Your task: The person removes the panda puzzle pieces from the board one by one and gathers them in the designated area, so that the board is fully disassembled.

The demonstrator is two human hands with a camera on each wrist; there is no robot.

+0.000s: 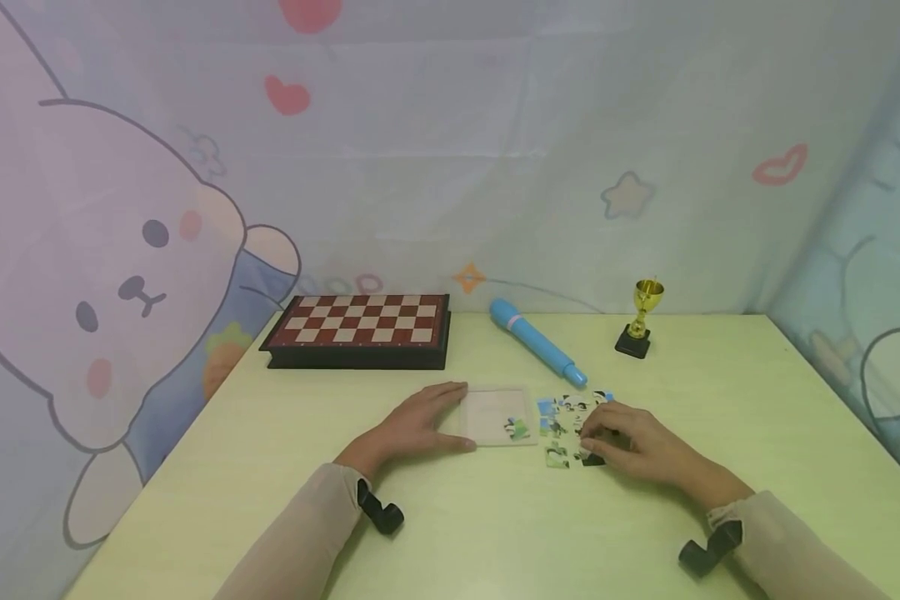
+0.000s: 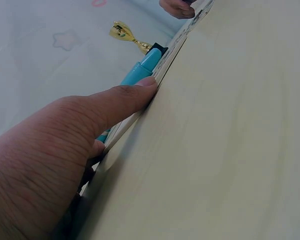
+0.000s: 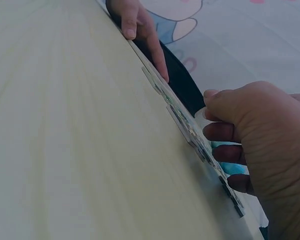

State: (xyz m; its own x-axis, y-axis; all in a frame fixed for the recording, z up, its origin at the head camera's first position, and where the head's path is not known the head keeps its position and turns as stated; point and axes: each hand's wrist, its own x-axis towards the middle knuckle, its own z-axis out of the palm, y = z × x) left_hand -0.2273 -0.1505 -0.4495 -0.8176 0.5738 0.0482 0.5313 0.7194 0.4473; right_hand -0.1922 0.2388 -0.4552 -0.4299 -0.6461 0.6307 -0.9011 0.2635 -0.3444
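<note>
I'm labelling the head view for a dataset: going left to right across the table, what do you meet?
chessboard → left hand → puzzle tray → loose puzzle pieces → right hand

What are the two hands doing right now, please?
Left hand: open, fingers flat, resting on the puzzle tray.
Right hand: fingers curled over the loose puzzle pieces; whether it grips one cannot be told.

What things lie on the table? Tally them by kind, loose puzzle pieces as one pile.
Chessboard case: 1
Blue pen-shaped toy: 1
Gold trophy: 1
Puzzle tray: 1
Pile of puzzle pieces: 1
Total: 5
</note>
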